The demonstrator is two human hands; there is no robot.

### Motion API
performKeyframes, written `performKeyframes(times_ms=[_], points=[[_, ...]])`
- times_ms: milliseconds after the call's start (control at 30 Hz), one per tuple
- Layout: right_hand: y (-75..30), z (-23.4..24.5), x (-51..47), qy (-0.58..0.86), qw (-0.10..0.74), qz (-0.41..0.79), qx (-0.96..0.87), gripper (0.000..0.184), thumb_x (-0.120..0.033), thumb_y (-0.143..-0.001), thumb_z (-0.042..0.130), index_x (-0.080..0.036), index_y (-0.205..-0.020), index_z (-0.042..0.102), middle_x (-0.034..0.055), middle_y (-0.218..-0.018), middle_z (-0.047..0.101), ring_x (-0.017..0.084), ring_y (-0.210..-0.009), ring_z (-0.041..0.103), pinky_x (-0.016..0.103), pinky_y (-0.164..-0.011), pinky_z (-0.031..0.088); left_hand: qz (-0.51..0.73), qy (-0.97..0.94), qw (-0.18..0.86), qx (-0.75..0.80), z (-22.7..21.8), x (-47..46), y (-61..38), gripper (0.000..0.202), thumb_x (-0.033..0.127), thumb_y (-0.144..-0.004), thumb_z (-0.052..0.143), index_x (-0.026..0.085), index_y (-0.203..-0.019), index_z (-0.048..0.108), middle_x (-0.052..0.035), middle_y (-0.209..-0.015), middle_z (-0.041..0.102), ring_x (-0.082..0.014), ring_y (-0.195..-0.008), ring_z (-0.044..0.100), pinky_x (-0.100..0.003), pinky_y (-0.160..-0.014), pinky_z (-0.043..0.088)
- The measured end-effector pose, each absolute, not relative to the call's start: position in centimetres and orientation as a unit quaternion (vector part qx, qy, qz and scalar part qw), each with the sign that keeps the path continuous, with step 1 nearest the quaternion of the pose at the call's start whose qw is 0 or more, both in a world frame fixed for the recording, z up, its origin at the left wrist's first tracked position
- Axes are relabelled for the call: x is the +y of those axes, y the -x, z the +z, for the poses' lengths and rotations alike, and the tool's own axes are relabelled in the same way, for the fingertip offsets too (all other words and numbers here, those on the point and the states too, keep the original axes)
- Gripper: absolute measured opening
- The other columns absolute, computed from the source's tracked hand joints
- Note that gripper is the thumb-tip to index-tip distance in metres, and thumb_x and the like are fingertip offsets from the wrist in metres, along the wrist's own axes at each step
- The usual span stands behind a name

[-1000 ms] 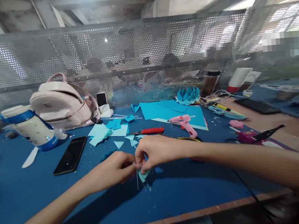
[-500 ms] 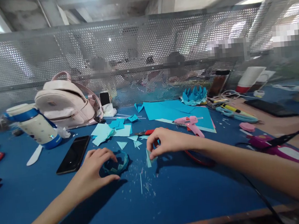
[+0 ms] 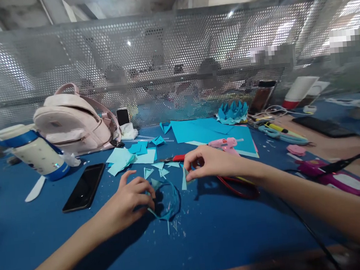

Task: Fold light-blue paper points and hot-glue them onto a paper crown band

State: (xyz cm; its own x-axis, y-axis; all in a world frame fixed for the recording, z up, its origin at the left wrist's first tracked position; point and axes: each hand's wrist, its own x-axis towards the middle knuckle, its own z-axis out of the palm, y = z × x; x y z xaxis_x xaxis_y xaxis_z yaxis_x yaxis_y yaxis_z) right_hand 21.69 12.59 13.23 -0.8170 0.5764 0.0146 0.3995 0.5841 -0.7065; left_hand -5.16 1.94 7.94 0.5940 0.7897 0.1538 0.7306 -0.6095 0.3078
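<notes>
My left hand (image 3: 137, 196) is closed on the near-left side of a blue paper ring (image 3: 175, 197), which is tilted above the blue table. In my right hand (image 3: 201, 162), thumb and forefinger pinch a narrow light-blue paper piece (image 3: 184, 179). Beyond the hands lie small paper triangles (image 3: 158, 166) and a stack of light-blue paper (image 3: 119, 158). Red-handled scissors (image 3: 178, 157) lie partly behind my right hand. A pink glue gun (image 3: 227, 143) rests on large blue sheets (image 3: 195, 130), its handle hidden by my right wrist.
At left stand a blue-and-cream bottle (image 3: 33, 152) and a pale backpack (image 3: 73, 122), with a black phone (image 3: 84, 187) before them. A folded blue paper piece (image 3: 232, 113) sits at the back. A purple pouch (image 3: 342, 178) and a black cord (image 3: 312, 234) lie at right.
My left hand has picked up the paper ring and moved it right, tilting it. My right hand has shifted slightly right and up with the paper piece.
</notes>
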Motion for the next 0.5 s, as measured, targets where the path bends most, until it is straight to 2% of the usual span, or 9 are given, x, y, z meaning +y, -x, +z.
performKeyframes(times_ms=[167, 367, 500], points=[[-22.1, 13.0, 11.7, 0.27, 0.13, 0.354, -0.886, 0.014, -0.031, -0.073, 0.078, -0.017, -0.075, 0.074, -0.0003, -0.075, 0.07, 0.012, -0.069, 0.058, 0.023, -0.063, 0.039, 0.147, -0.898, 0.121, 0.397, 8.0, 2.0, 5.3, 0.016, 0.012, -0.086, 0.068, 0.027, -0.09, 0.068, 0.0037, -0.096, 0.068, -0.0175, -0.108, 0.057, -0.047, -0.115, 0.001], [-20.5, 12.7, 10.2, 0.219, 0.127, 0.384, -0.888, 0.01, -0.025, -0.076, 0.077, -0.016, -0.076, 0.073, -0.001, -0.075, 0.07, 0.011, -0.066, 0.054, 0.022, -0.062, 0.04, 0.138, -0.898, 0.146, 0.392, 7.5, 2.2, 5.1, 0.008, 0.02, -0.087, 0.07, 0.026, -0.082, 0.067, 0.0027, -0.097, 0.067, -0.0177, -0.109, 0.057, -0.046, -0.115, -0.001], [-19.1, 12.2, 10.5, 0.189, 0.156, 0.378, -0.893, 0.01, -0.025, -0.076, 0.078, -0.016, -0.077, 0.073, -0.0009, -0.075, 0.07, 0.011, -0.069, 0.055, 0.022, -0.065, 0.041, 0.162, -0.889, 0.19, 0.384, 7.5, 2.7, 5.3, 0.008, 0.03, -0.085, 0.072, 0.025, -0.081, 0.068, 0.0028, -0.095, 0.065, -0.0169, -0.107, 0.059, -0.044, -0.116, 0.001]])
